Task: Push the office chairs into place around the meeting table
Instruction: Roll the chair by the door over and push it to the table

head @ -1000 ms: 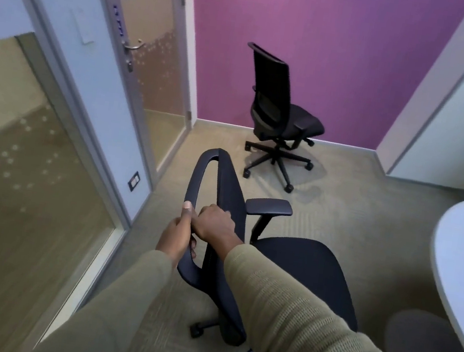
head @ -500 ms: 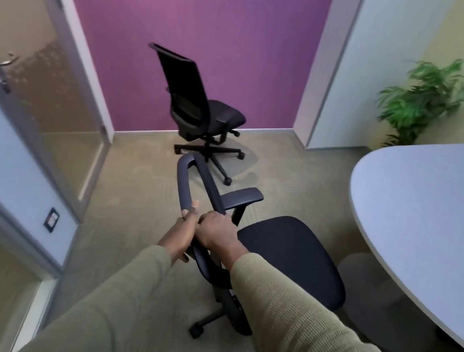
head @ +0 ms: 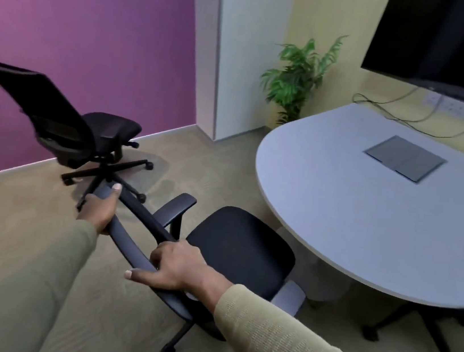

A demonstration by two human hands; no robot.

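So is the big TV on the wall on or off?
Looks off: the TV screen is plain black, no picture showing. Whether it is only asleep, the picture cannot tell.

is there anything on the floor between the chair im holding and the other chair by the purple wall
No. In the head view, the stretch between the held chair and the second chair is bare carpet; only the second chair's wheeled base reaches into it.

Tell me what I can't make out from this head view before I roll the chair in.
- Near chair base: only one caster shows; seat and right sleeve hide the rest.
- Its backrest top: covered in part by the left hand and right hand.
- Table legs: right part cut by the frame edge.
- Far chair: motion-blurred, backrest cut at the left edge.
- Wall sockets: too small to read.
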